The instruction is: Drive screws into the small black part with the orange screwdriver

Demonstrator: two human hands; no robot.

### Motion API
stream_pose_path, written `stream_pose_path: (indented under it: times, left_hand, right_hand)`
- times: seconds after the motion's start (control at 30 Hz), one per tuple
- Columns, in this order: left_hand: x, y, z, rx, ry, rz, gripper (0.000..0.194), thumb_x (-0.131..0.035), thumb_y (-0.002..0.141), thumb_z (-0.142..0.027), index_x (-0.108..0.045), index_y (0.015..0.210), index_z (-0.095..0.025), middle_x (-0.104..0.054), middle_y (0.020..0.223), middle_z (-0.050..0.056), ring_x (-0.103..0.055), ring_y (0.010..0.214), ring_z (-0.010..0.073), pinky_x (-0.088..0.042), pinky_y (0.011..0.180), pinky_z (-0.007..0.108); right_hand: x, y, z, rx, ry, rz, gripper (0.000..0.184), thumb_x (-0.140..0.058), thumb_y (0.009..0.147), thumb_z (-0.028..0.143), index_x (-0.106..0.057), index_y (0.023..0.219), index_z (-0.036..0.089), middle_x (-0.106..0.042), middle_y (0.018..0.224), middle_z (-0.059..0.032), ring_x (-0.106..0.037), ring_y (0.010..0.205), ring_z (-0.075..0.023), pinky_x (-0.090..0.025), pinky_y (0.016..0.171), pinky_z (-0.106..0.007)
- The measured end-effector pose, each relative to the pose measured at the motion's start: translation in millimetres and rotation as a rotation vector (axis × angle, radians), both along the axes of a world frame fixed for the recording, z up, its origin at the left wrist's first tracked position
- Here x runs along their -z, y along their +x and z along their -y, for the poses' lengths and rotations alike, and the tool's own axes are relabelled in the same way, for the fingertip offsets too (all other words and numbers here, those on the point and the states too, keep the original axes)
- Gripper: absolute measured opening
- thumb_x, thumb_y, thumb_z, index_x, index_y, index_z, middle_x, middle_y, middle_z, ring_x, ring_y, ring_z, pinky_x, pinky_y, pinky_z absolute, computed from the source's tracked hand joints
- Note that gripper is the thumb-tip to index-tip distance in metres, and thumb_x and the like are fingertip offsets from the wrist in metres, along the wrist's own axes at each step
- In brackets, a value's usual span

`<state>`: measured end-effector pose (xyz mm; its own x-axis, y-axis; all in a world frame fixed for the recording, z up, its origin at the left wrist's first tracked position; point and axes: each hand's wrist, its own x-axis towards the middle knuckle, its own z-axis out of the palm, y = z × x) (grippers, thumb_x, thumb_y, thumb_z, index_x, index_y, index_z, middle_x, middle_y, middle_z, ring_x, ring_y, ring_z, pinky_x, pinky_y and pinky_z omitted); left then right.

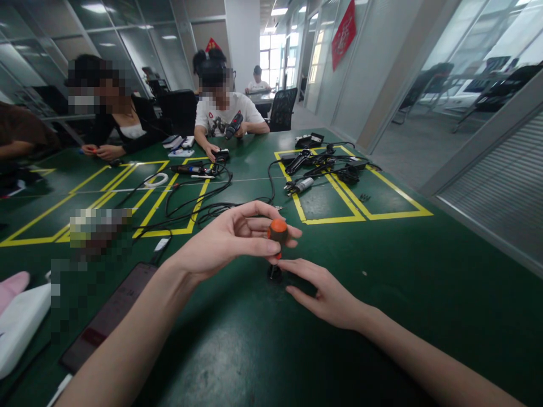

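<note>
My left hand [244,234] is closed round the orange and dark handle of a short stubby screwdriver [278,230]. The tool points down, its shaft reaching a small black part [275,273] on the green table [237,350]. From the right comes my right hand [324,288], thumb and index finger apart. Its index fingertip lies close beside the screwdriver's shaft, the thumb near the black part; whether either touches is unclear. The screwdriver's tip is hard to make out against the black part.
To the left lie a phone [112,314] with a cable and a white box-like object [21,328]. Black cables [203,206] cross the table ahead. Tools and cords [311,164] lie within yellow tape outlines. Across the table, a person [229,116] holds a power drill [234,126]; others sit left.
</note>
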<state>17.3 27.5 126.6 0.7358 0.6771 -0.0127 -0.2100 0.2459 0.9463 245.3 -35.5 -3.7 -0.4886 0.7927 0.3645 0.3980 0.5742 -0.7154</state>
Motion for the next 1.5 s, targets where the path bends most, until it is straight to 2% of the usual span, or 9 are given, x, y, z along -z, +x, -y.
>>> stream_pose_path:
  times: [0.23, 0.37, 0.47, 0.53, 0.63, 0.83, 1.1, 1.33, 1.5]
  left_hand:
    - [0.5, -1.1, -0.1, -0.008, 0.054, -0.052, 0.031, -0.086, 0.075, -0.007, -0.069, 0.100, -0.017, -0.073, 0.080, 0.000, -0.068, 0.068, 0.0117, -0.059, 0.065, 0.023]
    - [-0.7, -1.4, 0.3, -0.039, 0.061, -0.039, 0.027, -0.084, 0.077, -0.010, -0.078, 0.103, -0.016, -0.076, 0.096, 0.005, -0.073, 0.084, 0.0167, -0.062, 0.074, 0.026]
    - [0.8, -0.6, -1.8, 0.006, 0.006, 0.050, 0.028, -0.074, 0.084, -0.016, -0.080, 0.111, -0.015, -0.077, 0.116, 0.012, -0.073, 0.106, 0.0249, -0.064, 0.086, 0.034]
    - [2.6, -0.1, -3.7, 0.042, -0.026, 0.101, 0.030, -0.066, 0.088, -0.018, -0.080, 0.115, -0.015, -0.078, 0.118, 0.014, -0.072, 0.111, 0.0267, -0.064, 0.090, 0.035]
    - [4.6, -0.3, -5.0, 0.058, -0.026, 0.111, 0.032, -0.061, 0.091, -0.015, -0.080, 0.116, -0.014, -0.079, 0.116, 0.013, -0.073, 0.112, 0.0261, -0.064, 0.091, 0.035]
    - [3.6, -2.0, -1.8, 0.017, 0.017, 0.079, 0.024, -0.069, 0.090, -0.010, -0.078, 0.111, -0.015, -0.080, 0.109, 0.011, -0.075, 0.106, 0.0240, -0.067, 0.084, 0.034]
    - [2.3, -0.4, 0.9, 0.023, 0.046, 0.075, 0.026, -0.077, 0.086, -0.006, -0.062, 0.102, -0.019, -0.081, 0.103, 0.008, -0.077, 0.095, 0.0205, -0.065, 0.074, 0.027]
    - [4.1, -0.3, -5.5, 0.080, -0.020, 0.136, 0.034, -0.064, 0.091, -0.026, -0.073, 0.121, -0.013, -0.079, 0.113, 0.015, -0.074, 0.107, 0.0284, -0.066, 0.083, 0.037]
    - [5.1, 0.5, -5.9, 0.048, 0.006, 0.080, 0.029, -0.061, 0.091, -0.016, -0.079, 0.115, -0.013, -0.078, 0.113, 0.013, -0.073, 0.107, 0.0262, -0.066, 0.084, 0.035]
  right_hand:
    - [3.0, 0.2, -0.4, 0.002, 0.011, -0.005, 0.049, -0.059, 0.098, 0.015, -0.059, 0.146, 0.024, -0.072, 0.137, -0.0121, -0.070, 0.122, -0.0246, -0.057, 0.107, -0.045]
    - [4.2, -0.1, -0.3, 0.007, 0.032, -0.009, 0.047, -0.060, 0.098, 0.016, -0.060, 0.144, 0.023, -0.073, 0.136, -0.0124, -0.069, 0.124, -0.0247, -0.057, 0.107, -0.044]
    - [4.1, -0.2, 0.0, 0.016, 0.044, -0.008, 0.046, -0.060, 0.097, 0.016, -0.060, 0.143, 0.023, -0.074, 0.133, -0.0120, -0.070, 0.122, -0.0251, -0.058, 0.106, -0.044]
    - [3.9, -0.3, 0.3, 0.022, 0.047, -0.009, 0.047, -0.060, 0.097, 0.016, -0.060, 0.143, 0.024, -0.074, 0.133, -0.0118, -0.071, 0.121, -0.0252, -0.058, 0.106, -0.044]
    - [4.1, -0.5, 0.5, 0.023, 0.043, -0.013, 0.047, -0.060, 0.097, 0.016, -0.060, 0.143, 0.024, -0.074, 0.132, -0.0114, -0.070, 0.121, -0.0248, -0.058, 0.106, -0.043]
    - [7.5, -0.3, 0.0, 0.015, 0.054, -0.029, 0.046, -0.060, 0.097, 0.016, -0.060, 0.143, 0.023, -0.074, 0.133, -0.0115, -0.070, 0.122, -0.0241, -0.057, 0.107, -0.043]
    - [6.1, -0.5, -0.2, 0.004, 0.024, -0.016, 0.048, -0.059, 0.098, 0.016, -0.058, 0.145, 0.024, -0.071, 0.138, -0.0120, -0.069, 0.125, -0.0244, -0.056, 0.108, -0.044]
    - [4.4, -0.8, -0.4, 0.012, 0.042, -0.025, 0.046, -0.061, 0.097, 0.016, -0.061, 0.142, 0.024, -0.074, 0.132, -0.0121, -0.070, 0.121, -0.0250, -0.058, 0.106, -0.044]
    - [3.4, -1.0, 0.3, 0.014, 0.039, -0.017, 0.046, -0.061, 0.096, 0.015, -0.061, 0.142, 0.022, -0.074, 0.132, -0.0122, -0.070, 0.122, -0.0246, -0.058, 0.107, -0.043]
